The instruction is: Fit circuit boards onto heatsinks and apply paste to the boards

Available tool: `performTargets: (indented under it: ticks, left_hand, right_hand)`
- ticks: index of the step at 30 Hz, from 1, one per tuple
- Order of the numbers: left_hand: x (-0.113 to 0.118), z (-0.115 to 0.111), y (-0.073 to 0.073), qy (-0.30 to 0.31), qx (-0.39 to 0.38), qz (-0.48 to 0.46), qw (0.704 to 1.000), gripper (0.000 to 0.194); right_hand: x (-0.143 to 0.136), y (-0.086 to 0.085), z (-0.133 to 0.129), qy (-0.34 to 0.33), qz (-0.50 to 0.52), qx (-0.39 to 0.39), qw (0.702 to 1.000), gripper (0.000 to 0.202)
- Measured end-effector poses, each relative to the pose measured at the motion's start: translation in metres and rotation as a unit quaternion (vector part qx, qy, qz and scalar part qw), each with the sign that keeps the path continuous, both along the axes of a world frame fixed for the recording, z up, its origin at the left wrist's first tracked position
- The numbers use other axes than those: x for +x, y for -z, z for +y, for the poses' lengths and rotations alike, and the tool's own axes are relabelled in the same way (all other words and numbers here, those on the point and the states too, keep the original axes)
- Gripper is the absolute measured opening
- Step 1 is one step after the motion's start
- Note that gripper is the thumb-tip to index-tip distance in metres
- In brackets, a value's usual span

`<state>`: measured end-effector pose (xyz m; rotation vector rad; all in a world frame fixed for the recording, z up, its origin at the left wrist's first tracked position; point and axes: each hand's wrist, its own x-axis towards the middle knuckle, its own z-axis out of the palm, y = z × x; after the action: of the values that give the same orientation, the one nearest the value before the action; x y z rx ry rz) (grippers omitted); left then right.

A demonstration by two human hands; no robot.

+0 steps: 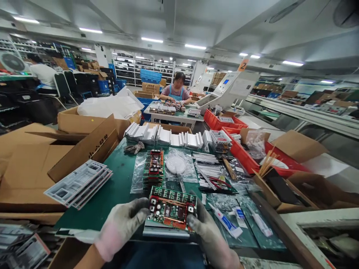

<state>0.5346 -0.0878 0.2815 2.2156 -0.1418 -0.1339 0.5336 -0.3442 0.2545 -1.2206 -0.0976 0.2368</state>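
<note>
A green circuit board (171, 209) with copper-coloured bars and red-edged parts is held between my two gloved hands near the table's front edge. My left hand (125, 224) grips its left end, thumb toward the front. At the right end, my right hand (206, 228) has its thumb on the board's face and its other fingers behind. Directly under the board lies a grey metal base (165, 233); whether they touch is unclear. Beyond my hands, more boards (153, 168) are stacked beside a round white disc (175, 164) in clear plastic.
White metal profiles (165, 136) line the table's back. Grey frames (80, 183) overhang the left edge near cardboard boxes (30, 168). Thin strips (209, 168), tubes (226, 220) and red bins (241, 149) are to the right. A person (175, 91) works at another table ahead.
</note>
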Motion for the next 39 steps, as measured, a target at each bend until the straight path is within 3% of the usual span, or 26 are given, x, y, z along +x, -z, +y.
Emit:
performTargets:
  ticks: [3,7,9,10,11,12,13,14,18,21,26,31,35,39]
  left_hand:
    - [0.0,-0.014,-0.015,-0.011,-0.04,0.059,0.997,0.057]
    - [0.005,-0.013,-0.012,-0.067,0.007,0.042,0.997,0.061]
    - [0.007,-0.006,-0.007,-0.074,0.027,0.024,0.997,0.056]
    - [0.007,0.0,-0.004,-0.075,0.036,0.02,0.996,0.054]
    - [0.006,0.007,-0.001,-0.081,0.044,0.018,0.996,0.053]
    - [0.005,0.015,0.002,-0.092,0.054,0.02,0.994,0.054]
    - [0.003,0.024,0.004,-0.109,0.067,0.025,0.991,0.055]
    - [0.001,0.033,0.007,-0.131,0.084,0.032,0.987,0.057]
    - [-0.008,0.068,0.014,-0.211,0.148,0.064,0.964,0.059]
    - [-0.014,0.083,0.013,-0.243,0.173,0.082,0.951,0.059]
    - [-0.02,0.088,0.012,-0.241,0.25,0.1,0.932,0.059]
    - [-0.021,0.091,0.027,-0.205,0.269,0.087,0.937,0.059]
    - [-0.018,0.09,0.029,-0.172,0.248,0.095,0.949,0.061]
    - [-0.012,0.088,0.024,-0.147,0.218,0.114,0.958,0.059]
  right_hand:
    - [-0.006,-0.003,0.004,0.0,-0.025,-0.03,0.999,0.109]
    - [-0.008,-0.014,0.005,-0.039,-0.045,-0.042,0.997,0.118]
    - [0.005,-0.02,-0.006,-0.064,-0.091,-0.098,0.989,0.106]
    - [0.017,-0.023,-0.015,-0.054,-0.122,-0.172,0.976,0.094]
    - [0.031,-0.025,-0.026,-0.016,-0.159,-0.265,0.951,0.077]
    - [0.048,-0.026,-0.038,0.049,-0.172,-0.402,0.898,0.059]
    - [0.067,-0.025,-0.05,0.108,-0.165,-0.552,0.81,0.046]
    - [0.086,-0.023,-0.062,0.139,-0.141,-0.604,0.772,0.038]
    - [0.148,-0.003,-0.09,0.152,-0.062,-0.697,0.698,0.026]
    - [0.17,0.014,-0.092,0.133,-0.03,-0.736,0.663,0.025]
    - [0.183,0.025,-0.089,0.084,-0.021,-0.755,0.65,0.023]
    - [0.185,0.022,-0.086,0.089,-0.036,-0.744,0.661,0.022]
    - [0.167,0.006,-0.082,0.133,-0.098,-0.706,0.689,0.032]
    - [0.12,-0.023,-0.084,0.167,-0.169,-0.656,0.717,0.034]
